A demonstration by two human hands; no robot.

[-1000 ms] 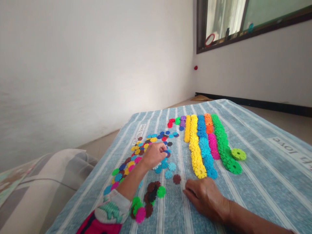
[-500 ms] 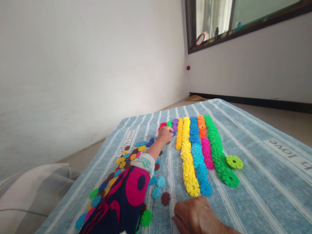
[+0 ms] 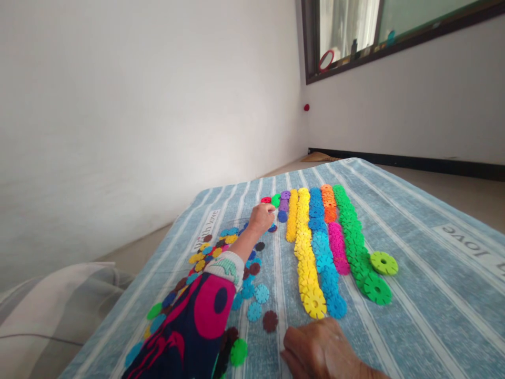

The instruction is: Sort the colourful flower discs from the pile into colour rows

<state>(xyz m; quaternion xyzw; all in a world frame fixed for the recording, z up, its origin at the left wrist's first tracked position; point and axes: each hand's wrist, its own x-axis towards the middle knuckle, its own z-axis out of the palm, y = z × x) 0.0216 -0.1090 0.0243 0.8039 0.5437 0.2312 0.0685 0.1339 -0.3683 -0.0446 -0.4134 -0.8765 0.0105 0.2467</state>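
Plastic snowflake discs cover the striped blue sheet, most of them sorted into tight overlapping rows right of centre. L to R I get a short yellow row, long yellow row, blue row, orange row, pink row and green row. Orange + pink share one line, w/ orange at the far end. A lime disc sits just right of the green row, near a larger green disc touching its near end.

Loose mixed discs lie left of the rows, partly hidden by my view of the patterned sleeve. L hand is reaching over them, just left of the short yellow row, fingers bunched. Poss pinching a small disc, but can't confirm from here. R hand rests open and empty on the sheet at bottom of frame, near a maroon disc. Grey pillow at lower L, window top R.
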